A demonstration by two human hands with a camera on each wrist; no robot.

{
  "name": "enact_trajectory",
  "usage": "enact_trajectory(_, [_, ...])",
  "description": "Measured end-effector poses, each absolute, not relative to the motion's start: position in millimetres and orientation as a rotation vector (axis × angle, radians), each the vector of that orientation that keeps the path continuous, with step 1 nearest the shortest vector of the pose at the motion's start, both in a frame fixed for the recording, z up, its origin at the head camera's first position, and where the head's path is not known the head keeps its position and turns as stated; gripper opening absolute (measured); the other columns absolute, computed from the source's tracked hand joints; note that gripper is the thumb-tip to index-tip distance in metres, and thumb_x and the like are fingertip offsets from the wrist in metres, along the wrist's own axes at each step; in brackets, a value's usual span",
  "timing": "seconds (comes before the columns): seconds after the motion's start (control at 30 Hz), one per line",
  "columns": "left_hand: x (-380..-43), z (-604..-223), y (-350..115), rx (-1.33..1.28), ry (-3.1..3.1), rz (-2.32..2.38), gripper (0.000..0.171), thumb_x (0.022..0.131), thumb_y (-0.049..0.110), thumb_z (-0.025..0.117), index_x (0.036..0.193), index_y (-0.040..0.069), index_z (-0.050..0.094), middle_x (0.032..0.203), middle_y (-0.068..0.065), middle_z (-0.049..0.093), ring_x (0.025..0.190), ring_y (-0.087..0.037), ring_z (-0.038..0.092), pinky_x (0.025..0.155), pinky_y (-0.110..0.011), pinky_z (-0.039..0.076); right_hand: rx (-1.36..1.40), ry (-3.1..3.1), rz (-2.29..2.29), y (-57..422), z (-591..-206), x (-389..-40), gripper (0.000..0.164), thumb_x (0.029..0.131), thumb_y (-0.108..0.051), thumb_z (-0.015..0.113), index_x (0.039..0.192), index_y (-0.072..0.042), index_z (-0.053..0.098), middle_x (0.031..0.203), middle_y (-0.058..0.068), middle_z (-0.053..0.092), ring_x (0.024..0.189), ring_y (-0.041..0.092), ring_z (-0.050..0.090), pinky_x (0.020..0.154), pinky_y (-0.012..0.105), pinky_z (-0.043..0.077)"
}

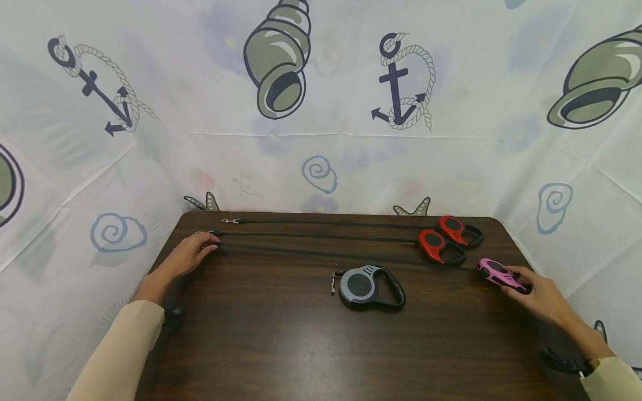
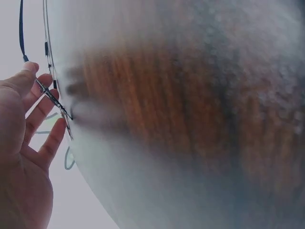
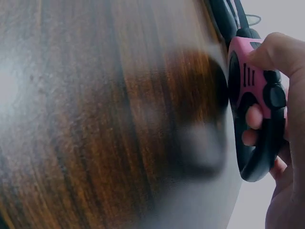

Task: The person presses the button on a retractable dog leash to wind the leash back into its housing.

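At the table's right side my right hand (image 1: 536, 289) grips a pink and black retractable leash (image 1: 496, 272); in the right wrist view fingers pass through the loop of its handle (image 3: 262, 157). Its black cord (image 1: 321, 253) stretches leftward across the table to my left hand (image 1: 193, 253). There my thumb and fingers pinch the cord's end near the metal clip (image 2: 50, 93). Two red and black retractable leashes (image 1: 432, 245) (image 1: 453, 225) lie behind, their cords drawn out to the left. One clip (image 1: 232, 221) shows at the far left.
A grey and black retractable leash (image 1: 358, 285) lies mid-table, its cord wound in and its clip (image 1: 333, 283) at its left. The dark wooden table (image 1: 301, 351) meets patterned cloth (image 1: 346, 167) at the back and sides.
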State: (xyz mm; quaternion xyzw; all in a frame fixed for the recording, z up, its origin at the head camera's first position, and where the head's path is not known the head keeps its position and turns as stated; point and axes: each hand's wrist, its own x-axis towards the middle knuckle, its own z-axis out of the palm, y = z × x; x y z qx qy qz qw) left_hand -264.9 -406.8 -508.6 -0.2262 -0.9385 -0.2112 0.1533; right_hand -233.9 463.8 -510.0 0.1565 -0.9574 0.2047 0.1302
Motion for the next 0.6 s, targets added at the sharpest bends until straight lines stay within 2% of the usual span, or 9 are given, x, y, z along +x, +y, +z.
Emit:
enact_trajectory(0.2, [-263, -505, -405, -0.628, -2.677, -0.629, 0.013, 0.096, -0.002, 0.073, 0.109, -0.004, 0.072, 0.106, -0.021, 0.073, 0.106, -0.045, 0.068, 0.093, -0.062, 0.049, 0.341, -2.782, 0.710, 460, -502, -231, 0.042, 0.092, -0.020, 0.082, 0.128, -0.004, 0.069, 0.087, 0.010, 0.061, 0.072, 0.003, 0.044, 0.059, 0.026, 0.033])
enact_trajectory(0.33, [-261, -500, -404, -0.617, -2.678, -0.641, 0.015, 0.096, -0.002, 0.073, 0.111, -0.005, 0.071, 0.108, -0.023, 0.073, 0.108, -0.047, 0.067, 0.094, -0.063, 0.049, 0.281, -2.761, 0.773, 458, -497, -231, 0.038, 0.096, -0.022, 0.080, 0.127, -0.003, 0.070, 0.104, 0.024, 0.070, 0.081, -0.003, 0.045, 0.066, 0.022, 0.035])
enact_trajectory(0.43, [-259, -495, -403, -0.614, -2.675, -0.652, 0.016, 0.095, -0.003, 0.074, 0.111, -0.006, 0.070, 0.109, -0.024, 0.072, 0.109, -0.048, 0.067, 0.096, -0.065, 0.049, 0.256, -2.746, 0.809, 458, -495, -232, 0.038, 0.097, -0.025, 0.079, 0.126, -0.002, 0.071, 0.114, 0.027, 0.072, 0.083, -0.004, 0.045, 0.070, 0.019, 0.034])
enact_trajectory(0.5, [-258, -493, -402, -0.611, -2.674, -0.644, 0.017, 0.095, -0.003, 0.074, 0.111, -0.005, 0.070, 0.110, -0.025, 0.072, 0.108, -0.048, 0.066, 0.096, -0.066, 0.049, 0.245, -2.733, 0.828, 459, -494, -234, 0.037, 0.097, -0.025, 0.079, 0.125, -0.002, 0.072, 0.110, 0.023, 0.072, 0.081, -0.001, 0.046, 0.068, 0.020, 0.034])
enact_trajectory(0.6, [-257, -490, -401, -0.603, -2.677, -0.625, 0.017, 0.095, -0.003, 0.074, 0.112, -0.005, 0.070, 0.110, -0.024, 0.072, 0.108, -0.047, 0.066, 0.095, -0.065, 0.050, 0.241, -2.716, 0.869, 462, -492, -236, 0.035, 0.097, -0.023, 0.079, 0.123, -0.002, 0.073, 0.099, 0.005, 0.071, 0.077, 0.003, 0.047, 0.063, 0.022, 0.035])
